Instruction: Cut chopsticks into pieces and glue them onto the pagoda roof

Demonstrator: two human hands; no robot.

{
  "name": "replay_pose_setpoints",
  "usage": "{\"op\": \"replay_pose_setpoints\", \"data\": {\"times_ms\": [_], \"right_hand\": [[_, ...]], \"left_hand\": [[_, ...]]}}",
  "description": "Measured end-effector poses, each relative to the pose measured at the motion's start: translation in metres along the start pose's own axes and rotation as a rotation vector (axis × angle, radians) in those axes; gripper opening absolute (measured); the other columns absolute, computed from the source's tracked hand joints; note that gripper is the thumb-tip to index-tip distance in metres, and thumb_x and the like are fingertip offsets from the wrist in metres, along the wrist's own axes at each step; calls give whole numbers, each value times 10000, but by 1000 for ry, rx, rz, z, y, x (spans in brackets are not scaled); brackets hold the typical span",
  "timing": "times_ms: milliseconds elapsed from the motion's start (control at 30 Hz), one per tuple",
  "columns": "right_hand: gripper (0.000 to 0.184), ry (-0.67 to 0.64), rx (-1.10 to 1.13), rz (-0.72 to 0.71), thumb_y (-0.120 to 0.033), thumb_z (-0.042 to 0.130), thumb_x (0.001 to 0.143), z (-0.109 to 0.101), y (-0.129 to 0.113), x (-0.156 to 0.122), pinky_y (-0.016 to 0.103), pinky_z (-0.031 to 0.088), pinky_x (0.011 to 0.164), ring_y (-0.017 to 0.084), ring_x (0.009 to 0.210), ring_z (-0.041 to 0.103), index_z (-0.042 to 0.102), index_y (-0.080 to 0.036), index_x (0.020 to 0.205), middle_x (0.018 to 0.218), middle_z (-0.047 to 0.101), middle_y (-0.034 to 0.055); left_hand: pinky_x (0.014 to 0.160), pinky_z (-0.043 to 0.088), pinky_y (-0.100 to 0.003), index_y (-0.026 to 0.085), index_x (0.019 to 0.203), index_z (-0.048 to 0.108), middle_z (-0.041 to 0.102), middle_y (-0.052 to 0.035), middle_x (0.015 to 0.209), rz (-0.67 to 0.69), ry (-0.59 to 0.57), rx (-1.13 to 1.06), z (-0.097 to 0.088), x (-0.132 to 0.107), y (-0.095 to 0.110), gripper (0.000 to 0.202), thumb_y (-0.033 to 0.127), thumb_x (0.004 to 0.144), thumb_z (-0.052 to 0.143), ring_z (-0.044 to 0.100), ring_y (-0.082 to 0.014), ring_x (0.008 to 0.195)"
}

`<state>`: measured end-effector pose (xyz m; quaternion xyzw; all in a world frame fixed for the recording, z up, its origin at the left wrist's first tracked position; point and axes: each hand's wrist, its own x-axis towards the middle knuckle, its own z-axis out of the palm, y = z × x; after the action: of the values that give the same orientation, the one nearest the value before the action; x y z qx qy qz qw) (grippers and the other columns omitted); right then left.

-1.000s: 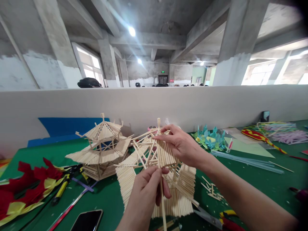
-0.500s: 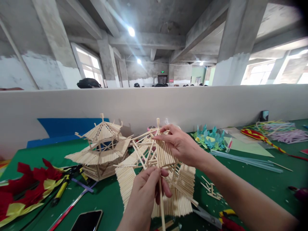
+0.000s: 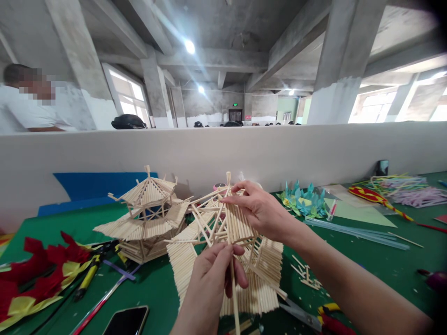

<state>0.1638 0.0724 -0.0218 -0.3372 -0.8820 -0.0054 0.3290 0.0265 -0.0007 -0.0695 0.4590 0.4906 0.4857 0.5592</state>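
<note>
A pagoda model built of thin wooden sticks (image 3: 256, 291) stands in front of me, its upper roof partly covered and partly bare framework. My left hand (image 3: 213, 274) pinches a long wooden stick (image 3: 235, 298) near the lower edge of that roof. The lower end of the stick sticks out toward me. From the right, my right hand (image 3: 260, 209) reaches over the upper roof, thumb and index finger at the stick's upper end near the peak. Those fingertips press it against the roof; how firmly they grip is hard to see.
Another stick pagoda (image 3: 150, 218) stands at left. A phone (image 3: 126, 320), scissors (image 3: 302, 314) and short stick offcuts (image 3: 305, 274) lie nearby. Red and yellow paper work (image 3: 45, 265) is far left, turquoise paper work (image 3: 302, 200) behind right. A white partition (image 3: 104, 153) rises beyond the table.
Both hands and the stick hold almost the same position. A person in white has come into view beyond the partition at far left.
</note>
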Motion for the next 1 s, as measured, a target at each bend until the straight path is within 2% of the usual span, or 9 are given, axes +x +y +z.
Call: {"op": "replay_pose_setpoints", "data": {"times_ms": [600,767,900,1000], "right_hand": [[313,-18,-3,20,-192,398,856,-1,-1,-1,333,415,853,184,981,499,582,-254,1101,1119,483,85],[407,2,-16,27,-141,403,836,1,-1,-1,322,418,862,177,990,504,463,-255,1222,1136,487,82],[441,52,-24,77,-165,367,857,-3,0,-3,365,412,876,199,1028,487,348,-233,1292,1167,485,92],[424,130,-17,110,-172,376,855,-14,4,-15,355,428,840,194,1005,495,359,-235,1274,1156,497,81]], "left_hand": [[412,232,-178,146,675,546,523,23,400,32,-1,46,1,-2,3,254,320,812,419,348,-69,387],[417,233,-170,153,669,532,517,31,403,65,4,51,0,-4,3,243,315,816,426,337,-66,393],[410,242,-158,162,677,544,509,39,391,95,0,65,-6,-17,-3,258,361,807,444,330,-61,385],[387,260,-152,188,690,564,523,42,403,101,-46,91,-13,-37,-10,267,426,777,481,350,-62,375]]}}
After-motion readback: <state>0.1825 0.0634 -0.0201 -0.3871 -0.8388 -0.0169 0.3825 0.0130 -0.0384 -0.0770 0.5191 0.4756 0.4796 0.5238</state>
